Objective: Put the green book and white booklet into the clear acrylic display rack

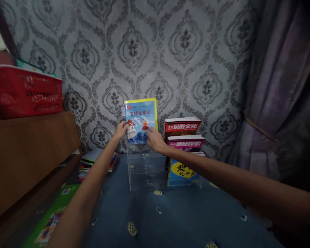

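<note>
A blue picture book (138,119) with a yellow border stands upright, facing me, above the left side of a clear acrylic book rack (144,172). My left hand (121,131) grips the book's left edge; its fingertips are partly hidden. At the lower right edge, my right hand (155,140) is closed on the same book, with a finger lying over the cover. The rack's right side holds books in tiers: a red-titled book (183,126) at the back, a pink-titled book (186,143) in the middle and a blue and yellow book (183,172) in front, partly behind my right forearm.
A stack of books (98,159) lies left of the rack. Nearer me is a green book (55,213). A red plastic basket (26,91) sits on a brown wooden box (33,155) at left. A tied curtain (271,103) hangs at right, beside the patterned wall (160,51).
</note>
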Motion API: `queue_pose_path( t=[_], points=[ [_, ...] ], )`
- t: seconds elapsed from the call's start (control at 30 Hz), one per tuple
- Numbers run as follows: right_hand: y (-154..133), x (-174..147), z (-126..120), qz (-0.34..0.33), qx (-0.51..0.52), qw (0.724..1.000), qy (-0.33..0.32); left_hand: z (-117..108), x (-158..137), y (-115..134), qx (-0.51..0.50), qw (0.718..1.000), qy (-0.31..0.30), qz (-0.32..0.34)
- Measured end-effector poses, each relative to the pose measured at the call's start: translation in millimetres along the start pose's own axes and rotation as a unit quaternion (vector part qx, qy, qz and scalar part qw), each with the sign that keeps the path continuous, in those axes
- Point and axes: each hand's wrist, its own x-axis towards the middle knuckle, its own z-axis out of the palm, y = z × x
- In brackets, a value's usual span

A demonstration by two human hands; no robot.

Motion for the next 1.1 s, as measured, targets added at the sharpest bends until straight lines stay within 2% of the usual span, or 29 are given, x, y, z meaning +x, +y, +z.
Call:
queue_pose_path(
  t=[0.13,0.27,0.37,0.47,0.53,0.6,0.67,0.7,0.8,0.87,0.9,1.0,1.1],
  points=[
    [1,-15,17,-0.070,-0.040,0.997,-0.002,2,-13,-1,-0.001,0.999,0.037,0.001],
    [2,-36,39,-0.147,-0.044,0.988,-0.019,4,-54,-17,-0.003,0.994,0.107,-0.031],
    [1,-58,60,-0.181,-0.023,0.983,-0.030,4,-106,-35,0.012,0.990,0.125,-0.062],
    [-1,-87,76,-0.225,0.000,0.974,-0.022,-2,-171,-48,0.065,0.992,0.095,-0.043],
    [-2,-110,84,-0.247,0.023,0.969,-0.021,-16,-214,-54,0.134,0.989,0.051,-0.016],
    [-4,-134,92,-0.251,0.054,0.966,-0.029,-39,-251,-62,0.215,0.976,0.017,-0.011],
    [-6,-159,103,-0.240,0.090,0.966,-0.041,-71,-281,-71,0.312,0.949,0.010,-0.047],
    [-8,-171,108,-0.233,0.109,0.965,-0.049,-89,-293,-75,0.368,0.926,0.016,-0.083],
    [-18,-206,124,-0.201,0.160,0.963,-0.083,-144,-323,-88,0.509,0.828,0.036,-0.232],
    [-26,-224,133,-0.179,0.188,0.960,-0.104,-174,-337,-92,0.556,0.768,0.047,-0.315],
    [-30,-231,137,-0.173,0.199,0.958,-0.111,-185,-342,-92,0.565,0.747,0.047,-0.346],
    [-38,-244,145,-0.181,0.226,0.950,-0.115,-201,-351,-91,0.574,0.726,0.040,-0.376],
    [-38,-248,150,-0.187,0.245,0.946,-0.104,-200,-352,-86,0.594,0.714,0.024,-0.370]
  ],
)
